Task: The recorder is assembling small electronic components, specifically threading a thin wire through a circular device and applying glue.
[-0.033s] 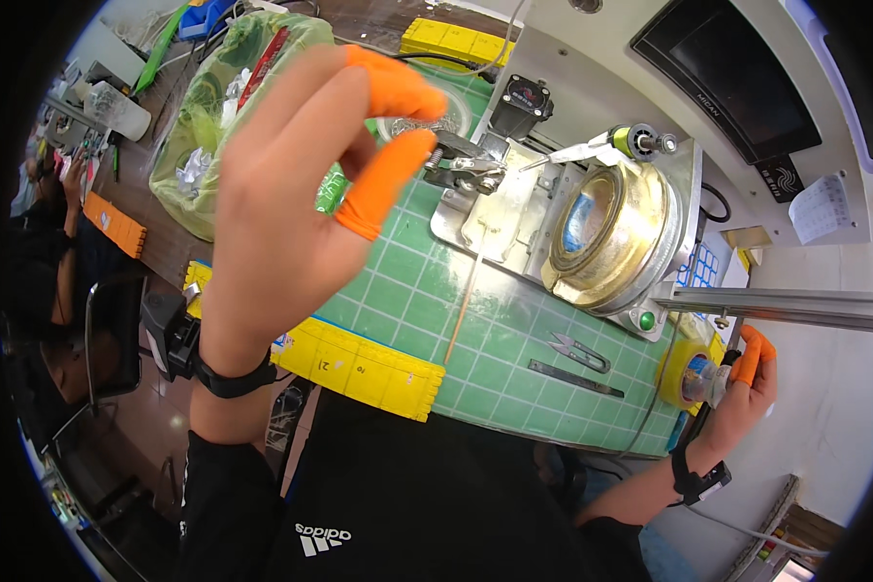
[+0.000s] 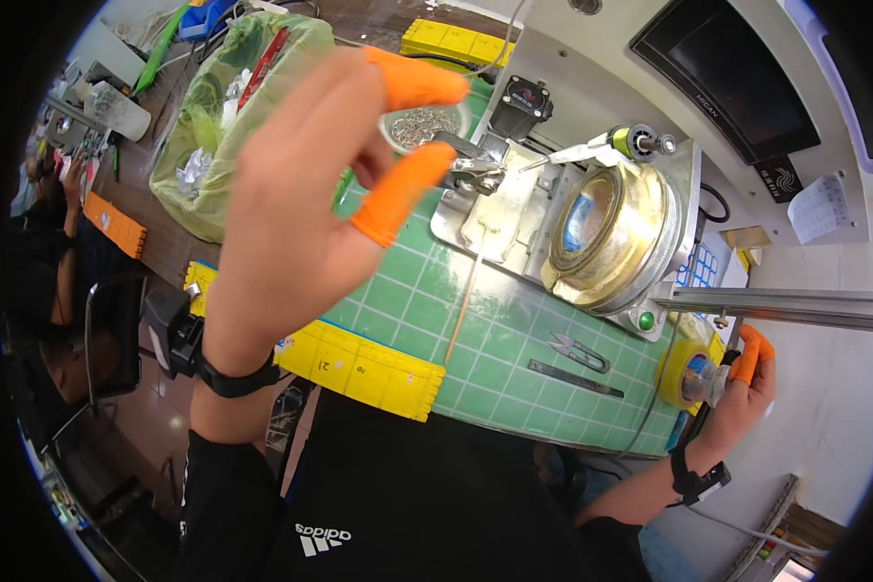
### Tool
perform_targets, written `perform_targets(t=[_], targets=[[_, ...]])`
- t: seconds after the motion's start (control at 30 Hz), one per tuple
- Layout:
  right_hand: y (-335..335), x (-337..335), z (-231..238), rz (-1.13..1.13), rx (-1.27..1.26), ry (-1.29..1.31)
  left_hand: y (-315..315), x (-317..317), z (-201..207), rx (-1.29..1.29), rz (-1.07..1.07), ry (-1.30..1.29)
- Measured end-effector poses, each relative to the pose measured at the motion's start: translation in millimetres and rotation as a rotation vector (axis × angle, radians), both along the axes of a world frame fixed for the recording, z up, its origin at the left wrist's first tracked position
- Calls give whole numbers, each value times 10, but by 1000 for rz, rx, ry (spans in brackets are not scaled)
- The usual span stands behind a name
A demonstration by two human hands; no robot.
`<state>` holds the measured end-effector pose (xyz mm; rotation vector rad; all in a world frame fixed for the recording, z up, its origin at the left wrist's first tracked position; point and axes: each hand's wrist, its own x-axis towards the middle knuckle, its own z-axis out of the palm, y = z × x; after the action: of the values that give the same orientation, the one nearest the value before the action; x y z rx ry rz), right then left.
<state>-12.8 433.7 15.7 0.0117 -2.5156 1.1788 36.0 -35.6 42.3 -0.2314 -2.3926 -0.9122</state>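
Note:
My left hand [image 2: 306, 189], with orange finger cots on thumb and forefinger, is raised over the bench's left part, slightly blurred. Thumb and forefinger stand apart, and I see nothing between them. Behind their tips is a round clear dish [image 2: 419, 126] of small metal pieces. Beside them is a metal clamp [image 2: 475, 175] on a machine's plate, where a thin stick [image 2: 468, 301] rests with its near end over the green mat. At the far right my right hand [image 2: 755, 378] has its cotted fingers curled beside a translucent piece [image 2: 716, 385]; what they grip is partly hidden.
A gold-coloured round fixture [image 2: 611, 238] stands on the machine, beneath a nozzle [image 2: 592, 150]. Small snips [image 2: 580, 351] and a flat metal strip [image 2: 576, 378] lie on the green mat [image 2: 514, 373]. Yellow rulers [image 2: 359, 369] edge it. A bag-lined bin [image 2: 179, 160] stands left; another person's hand [image 2: 73, 184] shows beyond.
My left hand has shifted slightly right, and more of the dish's metal pieces shows between its fingertips. My right hand looks almost unmoved.

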Motion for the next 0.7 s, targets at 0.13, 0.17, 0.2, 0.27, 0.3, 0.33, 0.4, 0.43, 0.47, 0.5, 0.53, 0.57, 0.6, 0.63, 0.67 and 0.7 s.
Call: perform_targets(t=[0.13, 0.17, 0.2, 0.27, 0.3, 0.33, 0.4, 0.43, 0.47, 0.5, 0.53, 0.57, 0.6, 0.63, 0.67, 0.7], targets=[[-66, 10, 4, -35, 68, -2, 203, -122, -86, 133, -171, -118], [-70, 18, 1, -42, 77, -3, 191, -134, -128, 132, -166, -115], [-69, 25, 2, -50, 85, -5, 169, -152, -170, 84, -171, -111], [-51, 61, 20, -68, 93, 5, 119, -159, -190, 37, -179, -106], [-41, 82, 32, -90, 102, 11, 75, -150, -191, 19, -159, -35], [-27, 93, 45, -93, 103, 12, 36, -140, -186, 2, -139, 36], [6, 111, 65, -75, 159, 46, 9, -91, -159, 32, -139, 17], [-3, 123, 84, -76, 160, 45, 2, -53, -131, 60, -134, -2], [-36, 140, 116, -78, 172, 22, 1, -17, -90, 60, -136, -3], [-73, 157, 144, -80, 183, -1, 2, 28, -35, 0, -115, 0], [-112, 170, 161, -81, 183, -2, 2, 71, 24, -61, -94, 4], [-156, 187, 169, -113, 198, -39, 3, 105, 93, -60, -99, 4], [-198, 202, 177, -146, 213, -76, 4, 135, 166, -139, -72, 34], [-236, 207, 185, -152, 214, -77, 2, 142, 193, -217, -45, 65], [-286, 190, 200, -122, 288, 85, -13, 152, 190, -220, -41, 65], [-338, 189, 223, -92, 360, 248, -29, 147, 172, -294, -31, 119]])
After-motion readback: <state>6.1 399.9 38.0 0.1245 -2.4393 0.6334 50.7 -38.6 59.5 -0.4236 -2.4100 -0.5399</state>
